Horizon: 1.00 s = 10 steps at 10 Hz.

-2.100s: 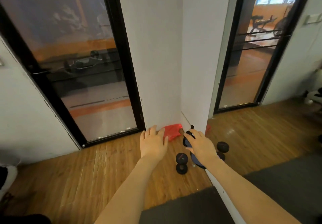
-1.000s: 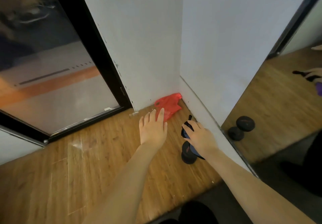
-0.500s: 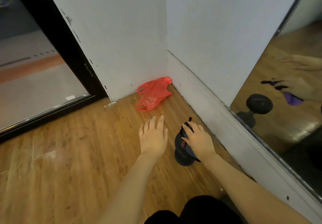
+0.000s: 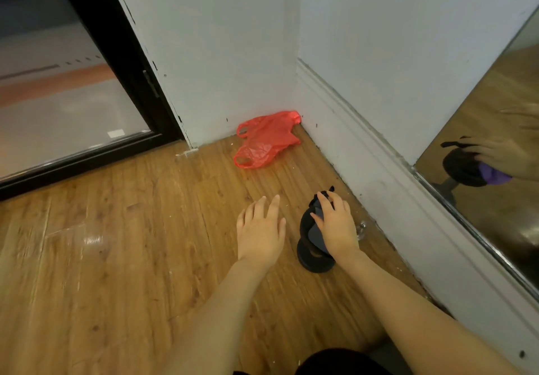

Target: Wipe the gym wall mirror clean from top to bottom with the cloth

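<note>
1. Since the earlier frames the view has dropped and closed in on the floor corner; both hands sit lower and nearer the dumbbell, and the door glass has slid off to the left.
2. Nearest: right hand [image 4: 335, 229] is curled over a dark cloth [image 4: 318, 204], gripping it on top of the dumbbell [image 4: 313, 255]. The mirror's reflection shows a purple side of the cloth under the fingers.
3. Left hand [image 4: 261, 229] hovers just beside it on the left, fingers spread and straight, holding nothing, over the wood floor [image 4: 116, 243].
4. Key relation: the mirror [image 4: 495, 141] lies to the right of the gripping hand, past the white baseboard [image 4: 393, 188]. The right hand is nearer to it. Only the mirror's lower part shows; the top is out of view.
5. Judgement: the cloth has to come up and rightward to the mirror's top before any wiping; wiping not yet started.
6. The dumbbell stands on end close to the baseboard; lifting the cloth carelessly could tip it.
7. Farther: a red plastic bag [image 4: 267, 140] lies in the wall corner, well apart from the hands.
8. Farthest left: black-framed glass door [image 4: 58, 83]. Open floor to the left gives room to stand up.
</note>
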Each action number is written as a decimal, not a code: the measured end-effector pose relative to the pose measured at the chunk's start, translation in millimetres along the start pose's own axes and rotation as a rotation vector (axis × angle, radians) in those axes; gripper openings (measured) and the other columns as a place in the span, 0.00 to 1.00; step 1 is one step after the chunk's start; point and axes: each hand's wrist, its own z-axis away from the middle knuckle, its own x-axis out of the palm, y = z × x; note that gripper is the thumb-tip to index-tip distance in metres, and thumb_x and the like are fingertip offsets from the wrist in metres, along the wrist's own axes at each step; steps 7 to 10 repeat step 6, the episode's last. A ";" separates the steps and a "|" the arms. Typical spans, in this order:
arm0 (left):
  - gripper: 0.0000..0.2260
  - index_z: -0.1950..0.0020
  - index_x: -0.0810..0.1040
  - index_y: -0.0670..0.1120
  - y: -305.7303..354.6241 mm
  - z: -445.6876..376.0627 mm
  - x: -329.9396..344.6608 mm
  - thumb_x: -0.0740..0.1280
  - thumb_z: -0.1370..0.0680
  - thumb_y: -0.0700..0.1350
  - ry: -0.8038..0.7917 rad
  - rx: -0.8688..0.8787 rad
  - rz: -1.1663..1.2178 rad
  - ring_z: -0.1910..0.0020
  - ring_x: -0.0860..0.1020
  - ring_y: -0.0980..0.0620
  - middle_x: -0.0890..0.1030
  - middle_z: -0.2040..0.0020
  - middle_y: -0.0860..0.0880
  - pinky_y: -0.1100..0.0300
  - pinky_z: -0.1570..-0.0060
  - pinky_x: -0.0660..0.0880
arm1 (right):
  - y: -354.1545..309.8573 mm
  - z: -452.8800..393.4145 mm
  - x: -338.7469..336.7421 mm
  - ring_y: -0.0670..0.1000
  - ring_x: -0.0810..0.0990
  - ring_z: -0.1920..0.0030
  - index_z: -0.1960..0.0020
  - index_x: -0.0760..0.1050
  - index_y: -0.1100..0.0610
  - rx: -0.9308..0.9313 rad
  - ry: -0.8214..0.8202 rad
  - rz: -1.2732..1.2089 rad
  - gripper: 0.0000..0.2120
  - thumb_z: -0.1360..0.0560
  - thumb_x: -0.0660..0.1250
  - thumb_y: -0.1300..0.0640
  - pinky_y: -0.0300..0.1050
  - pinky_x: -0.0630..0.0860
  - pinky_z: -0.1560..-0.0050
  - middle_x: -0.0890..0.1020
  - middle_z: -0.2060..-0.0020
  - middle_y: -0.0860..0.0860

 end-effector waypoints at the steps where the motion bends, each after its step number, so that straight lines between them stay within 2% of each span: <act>1: 0.24 0.18 0.52 0.53 2.1 -7.4 8.9 0.51 0.14 0.54 0.019 0.009 0.009 0.22 0.57 0.48 0.58 0.20 0.48 0.50 0.24 0.50 | 4.6 -0.4 13.9 0.60 0.68 0.28 0.25 0.68 0.59 -0.040 -0.001 0.076 0.25 0.19 0.66 0.53 0.55 0.68 0.32 0.71 0.27 0.58; 2: 0.24 0.18 0.52 0.54 6.2 -11.9 16.1 0.51 0.14 0.54 0.009 0.009 -0.006 0.22 0.56 0.48 0.58 0.20 0.48 0.50 0.24 0.50 | 8.1 3.0 25.4 0.60 0.75 0.31 0.30 0.75 0.60 -0.068 0.033 0.166 0.24 0.22 0.70 0.49 0.58 0.73 0.36 0.77 0.33 0.58; 4: 0.24 0.18 0.53 0.53 13.1 -14.0 27.7 0.51 0.14 0.54 -0.004 0.023 -0.005 0.22 0.57 0.47 0.59 0.20 0.47 0.50 0.24 0.50 | 12.5 2.8 34.7 0.59 0.77 0.34 0.33 0.77 0.59 -0.095 0.090 0.196 0.23 0.23 0.70 0.46 0.58 0.75 0.38 0.80 0.35 0.57; 5: 0.24 0.18 0.53 0.53 16.9 -16.2 29.9 0.51 0.14 0.54 -0.008 0.030 -0.012 0.21 0.56 0.48 0.58 0.20 0.47 0.50 0.23 0.50 | 17.4 3.8 37.0 0.59 0.75 0.32 0.31 0.76 0.58 -0.116 0.094 0.185 0.27 0.20 0.56 0.41 0.58 0.73 0.36 0.78 0.32 0.57; 6: 0.24 0.18 0.52 0.54 21.5 -21.1 23.4 0.50 0.14 0.54 -0.032 0.022 -0.035 0.21 0.55 0.48 0.57 0.19 0.48 0.49 0.23 0.48 | 15.6 3.4 25.4 0.60 0.68 0.26 0.24 0.69 0.55 -0.088 0.085 0.049 0.30 0.19 0.49 0.39 0.60 0.65 0.28 0.70 0.26 0.57; 10: 0.24 0.18 0.52 0.54 21.5 -21.1 23.4 0.50 0.14 0.54 -0.032 0.022 -0.035 0.21 0.55 0.48 0.57 0.19 0.48 0.49 0.23 0.48 | 15.6 3.4 25.4 0.60 0.68 0.26 0.24 0.69 0.55 -0.088 0.085 0.049 0.30 0.19 0.49 0.39 0.60 0.65 0.28 0.70 0.26 0.57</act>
